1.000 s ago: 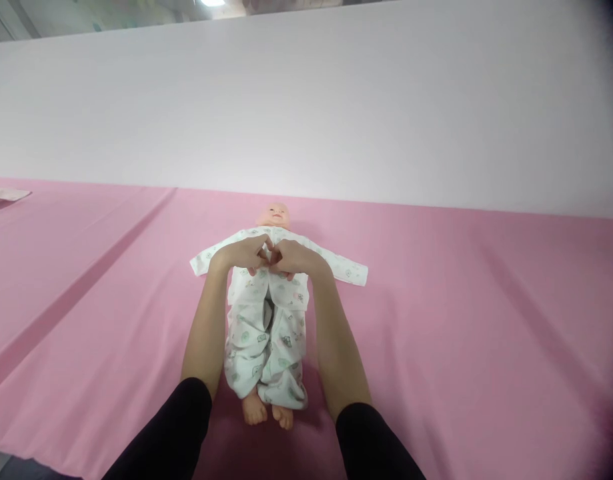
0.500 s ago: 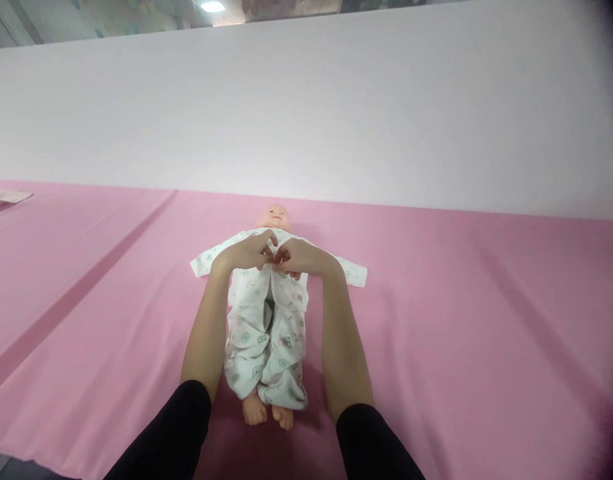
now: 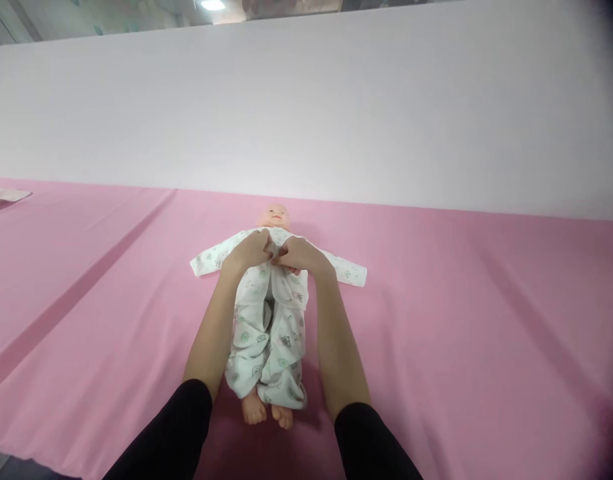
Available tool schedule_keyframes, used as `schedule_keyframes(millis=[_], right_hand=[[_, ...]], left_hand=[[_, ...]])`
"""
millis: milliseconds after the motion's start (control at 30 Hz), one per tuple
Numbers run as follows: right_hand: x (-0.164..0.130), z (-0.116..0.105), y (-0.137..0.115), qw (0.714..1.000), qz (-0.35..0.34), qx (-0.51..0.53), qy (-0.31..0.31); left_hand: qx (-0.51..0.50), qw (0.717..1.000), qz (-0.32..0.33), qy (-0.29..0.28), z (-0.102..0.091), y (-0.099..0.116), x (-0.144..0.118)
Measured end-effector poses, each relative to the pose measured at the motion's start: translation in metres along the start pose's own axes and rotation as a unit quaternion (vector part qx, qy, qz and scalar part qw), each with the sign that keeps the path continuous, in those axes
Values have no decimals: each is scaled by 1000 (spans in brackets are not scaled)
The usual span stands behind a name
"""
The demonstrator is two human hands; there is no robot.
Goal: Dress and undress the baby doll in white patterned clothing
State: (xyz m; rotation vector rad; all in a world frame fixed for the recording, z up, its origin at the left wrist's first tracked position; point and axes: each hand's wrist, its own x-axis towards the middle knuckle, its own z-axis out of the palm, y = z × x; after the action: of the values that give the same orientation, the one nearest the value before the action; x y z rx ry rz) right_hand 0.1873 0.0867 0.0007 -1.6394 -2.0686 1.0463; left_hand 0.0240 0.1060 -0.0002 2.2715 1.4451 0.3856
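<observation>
A baby doll (image 3: 276, 217) lies on its back, head away from me and bare feet toward me. It wears a white printed jacket (image 3: 289, 288) with both sleeves spread sideways, and matching trousers (image 3: 286, 340). Over the chest, my left hand (image 3: 253, 249) has its fingers closed on the jacket's front edge. My right hand (image 3: 299, 255) pinches the same front opening from the other side, close against the left. The jacket front hangs apart below my hands. My fingers hide the exact spot they grip.
A pink sheet (image 3: 436, 320) covers the surface under the doll. Behind it stands a white wall panel (image 3: 306, 113). At the far left edge lies a pale cloth (image 3: 6, 195). Darker floor (image 3: 21, 469) shows at the bottom left corner.
My left hand has shifted slightly to the right and its fingers have drawn closer together. My right hand stays nearly in place at the jacket front. The doll lies as before.
</observation>
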Motion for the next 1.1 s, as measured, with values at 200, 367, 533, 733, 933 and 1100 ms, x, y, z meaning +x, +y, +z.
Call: schedule_keyframes(millis=[200,367,533,733,933,1100], right_hand=[[1,-2,4,1000,13,5,2],[4,0,-1,1000,22,-3,1],[-14,-25,24,993,28,93,72],[-35,-52,79,894,260,-23,365],[-19,-23,34,984,4,6,178],[7,11,-3,983,-22,-168,73]], left_hand=[[-44,999,1,-15,0,-14,2],[-92,996,12,-10,-5,-17,3],[-105,984,-27,143,-31,-50,-13],[18,918,-161,362,-48,-85,-28],[-64,994,-8,83,-26,-35,-11],[7,999,-24,-45,-4,-20,2]])
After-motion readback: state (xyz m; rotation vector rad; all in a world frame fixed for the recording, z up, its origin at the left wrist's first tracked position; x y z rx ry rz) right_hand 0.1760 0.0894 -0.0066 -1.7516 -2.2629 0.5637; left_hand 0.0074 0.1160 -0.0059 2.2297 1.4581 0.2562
